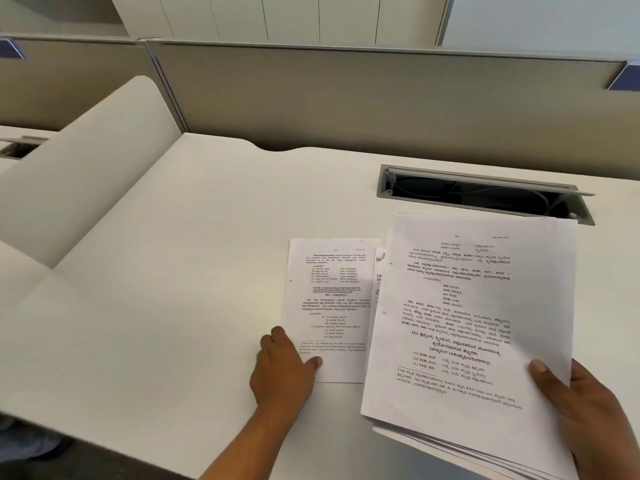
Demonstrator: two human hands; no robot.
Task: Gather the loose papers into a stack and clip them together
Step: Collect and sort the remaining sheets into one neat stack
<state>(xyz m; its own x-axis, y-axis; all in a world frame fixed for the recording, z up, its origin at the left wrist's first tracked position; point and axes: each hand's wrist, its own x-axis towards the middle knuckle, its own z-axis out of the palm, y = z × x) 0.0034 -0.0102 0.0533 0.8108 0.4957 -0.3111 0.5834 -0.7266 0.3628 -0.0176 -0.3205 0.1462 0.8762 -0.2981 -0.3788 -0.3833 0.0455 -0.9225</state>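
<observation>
Your right hand (pixel 588 414) grasps the stack of papers (pixel 460 327) by its lower right corner. The thumb lies flat on the top printed page and the other fingers are hidden underneath. The stack is raised off the desk (pixel 180 306) and tilted, and its lower edges fan out unevenly. Its far edge reaches up near the open grey cable hatch (pixel 485 192).

Your left hand (pixel 284 368) is on the loose sheet (pixel 329 306), which lies flat on the desk just left of the stack. The thumb sits on the sheet's lower left corner and the fingers curl in at its left edge, pinching it there. That forearm comes in from the bottom edge, angled up and to the right. Another sheet (pixel 377 282) peeks out between the loose sheet and the stack, mostly covered.
</observation>
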